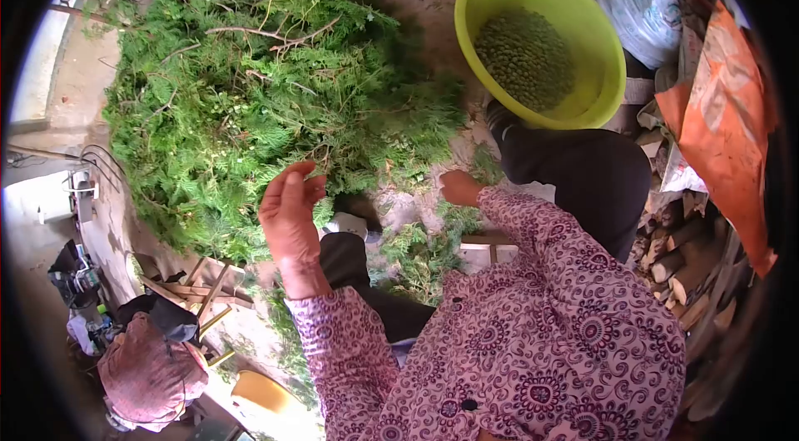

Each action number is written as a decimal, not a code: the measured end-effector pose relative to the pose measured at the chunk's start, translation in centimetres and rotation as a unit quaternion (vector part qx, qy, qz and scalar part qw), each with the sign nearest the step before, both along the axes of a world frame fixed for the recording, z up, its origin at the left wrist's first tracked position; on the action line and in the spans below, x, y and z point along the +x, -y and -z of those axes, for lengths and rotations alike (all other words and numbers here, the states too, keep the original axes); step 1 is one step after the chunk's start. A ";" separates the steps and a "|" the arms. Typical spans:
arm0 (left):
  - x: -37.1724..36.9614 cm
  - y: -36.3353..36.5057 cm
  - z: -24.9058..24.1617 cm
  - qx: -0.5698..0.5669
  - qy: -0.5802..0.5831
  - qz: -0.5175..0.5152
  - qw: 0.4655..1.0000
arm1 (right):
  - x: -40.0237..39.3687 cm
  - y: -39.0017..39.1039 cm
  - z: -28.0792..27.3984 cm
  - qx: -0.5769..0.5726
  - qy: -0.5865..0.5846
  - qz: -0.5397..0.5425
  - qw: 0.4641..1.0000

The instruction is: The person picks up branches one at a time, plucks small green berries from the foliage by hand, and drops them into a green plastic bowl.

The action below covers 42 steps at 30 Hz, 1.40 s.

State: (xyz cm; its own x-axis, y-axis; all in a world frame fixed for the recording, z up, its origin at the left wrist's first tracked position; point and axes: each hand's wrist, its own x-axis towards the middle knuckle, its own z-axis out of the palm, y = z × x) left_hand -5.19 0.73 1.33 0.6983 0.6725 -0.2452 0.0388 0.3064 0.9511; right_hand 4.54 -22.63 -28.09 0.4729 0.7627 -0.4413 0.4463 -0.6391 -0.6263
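My left hand [290,212] is raised over the near edge of a large heap of green conifer branches [241,116]. Its fingers are curled and the thumb lies close to them; anything in the pinch is too small to make out. My right hand [460,189] is closed, knuckles up, just right of the heap's near edge, and whatever it may hold is hidden. Beyond that hand a yellow-green basin [603,66], tilted in view, holds small round green pieces [524,58].
Loose sprigs [416,262] lie between my legs. Chopped firewood [695,266] and an orange sheet [724,141] are at the right, with a white sack [637,4] behind. A person in a pink head covering [154,370] and a yellow container [265,393] are at lower left.
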 end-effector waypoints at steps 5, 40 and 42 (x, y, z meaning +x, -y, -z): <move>0.2 -0.8 -2.4 0.025 0.060 -0.022 0.998 | -1.7 -3.5 1.8 -0.044 0.051 -0.017 0.998; -0.3 -0.4 -3.4 0.040 0.043 -0.043 0.997 | -3.4 -4.0 4.9 -0.069 0.071 -0.026 0.995; 0.0 -0.3 -3.6 0.013 0.042 -0.062 0.997 | -2.3 -4.3 2.4 -0.122 -0.244 0.124 0.954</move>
